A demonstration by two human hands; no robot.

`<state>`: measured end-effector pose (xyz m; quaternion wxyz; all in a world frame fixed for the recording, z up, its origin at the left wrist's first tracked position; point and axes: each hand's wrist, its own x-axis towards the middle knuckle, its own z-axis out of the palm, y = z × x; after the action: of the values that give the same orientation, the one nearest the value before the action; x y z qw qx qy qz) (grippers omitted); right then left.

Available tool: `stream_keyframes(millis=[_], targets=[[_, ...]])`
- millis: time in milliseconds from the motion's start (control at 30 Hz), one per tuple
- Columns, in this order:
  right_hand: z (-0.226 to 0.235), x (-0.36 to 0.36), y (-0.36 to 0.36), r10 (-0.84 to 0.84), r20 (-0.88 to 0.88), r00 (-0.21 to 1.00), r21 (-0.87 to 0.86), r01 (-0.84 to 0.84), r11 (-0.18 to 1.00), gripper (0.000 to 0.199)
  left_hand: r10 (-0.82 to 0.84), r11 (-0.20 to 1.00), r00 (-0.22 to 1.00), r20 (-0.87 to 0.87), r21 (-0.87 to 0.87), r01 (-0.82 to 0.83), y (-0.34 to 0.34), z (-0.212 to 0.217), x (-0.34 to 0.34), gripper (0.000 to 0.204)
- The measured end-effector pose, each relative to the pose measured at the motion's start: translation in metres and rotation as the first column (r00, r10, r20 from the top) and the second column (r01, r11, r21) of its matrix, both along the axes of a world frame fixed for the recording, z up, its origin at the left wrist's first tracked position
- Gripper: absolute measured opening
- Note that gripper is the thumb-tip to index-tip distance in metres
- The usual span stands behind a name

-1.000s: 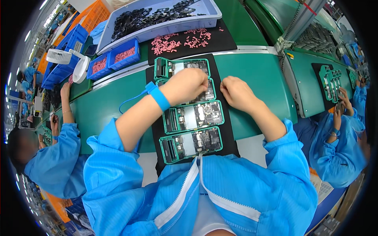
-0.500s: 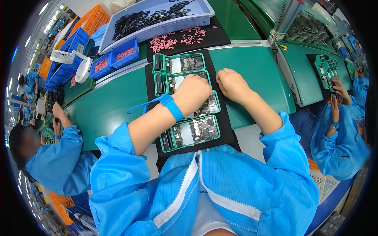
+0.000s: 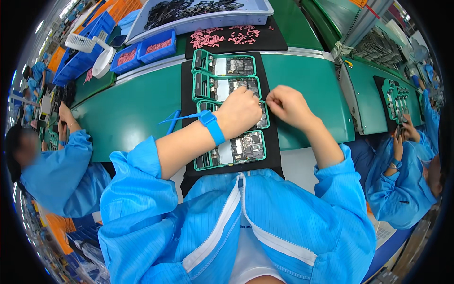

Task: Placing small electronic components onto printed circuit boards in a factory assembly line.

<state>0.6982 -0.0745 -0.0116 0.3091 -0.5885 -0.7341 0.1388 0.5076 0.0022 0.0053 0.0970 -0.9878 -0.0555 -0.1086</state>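
A column of several green fixtures holding opened phones with bare circuit boards lies in front of me. My left hand (image 3: 239, 113), with a blue wrist strap (image 3: 213, 127), reaches across the third fixture (image 3: 263, 119) from the far end and hides much of it. Its fingers are curled down at that fixture's right part; whatever they may grip is hidden. Just off the right edge, my right hand (image 3: 289, 107) is closed with thumb and fingertips together; nothing can be made out between them. The far fixture (image 3: 234, 65), the second fixture (image 3: 221, 90) and the nearest fixture (image 3: 243, 147) lie around my left hand.
A black mat (image 3: 188, 94) lies under the fixtures on the green table (image 3: 142, 113). Beyond are pink pieces (image 3: 206, 38), blue bins (image 3: 157, 46) of pink pieces, and a large tub (image 3: 246, 19) of black parts. A white fan (image 3: 101, 64) stands left. Co-workers sit both sides.
Both hands have come slightly nearer to me along the column, uncovering more of the second fixture. The whole view has shifted a little. My fingers remain curled.
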Motion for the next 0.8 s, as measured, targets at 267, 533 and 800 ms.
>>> stream_keyframes(millis=[267, 533, 800], targets=[[-0.01, -0.06, -0.032, 0.257, 0.05, 0.965, 0.12, -0.261, 0.958, 0.009, -0.019, 0.978, 0.998, -0.066, -0.209, 0.005, 0.028, -0.008, -0.018, 0.008], [0.0, -0.074, -0.027, 0.272, 0.377, 0.885, 0.111, -0.335, 0.936, 0.009, -0.066, 0.969, 0.998, 0.026, -0.235, 0.07, 0.038, -0.016, -0.023, 0.009], [0.003, -0.072, -0.042, 0.31, 0.427, 0.85, 0.076, -0.375, 0.924, 0.016, 0.009, 0.924, 0.993, 0.12, -0.381, 0.038, 0.053, 0.009, -0.045, 0.011]])
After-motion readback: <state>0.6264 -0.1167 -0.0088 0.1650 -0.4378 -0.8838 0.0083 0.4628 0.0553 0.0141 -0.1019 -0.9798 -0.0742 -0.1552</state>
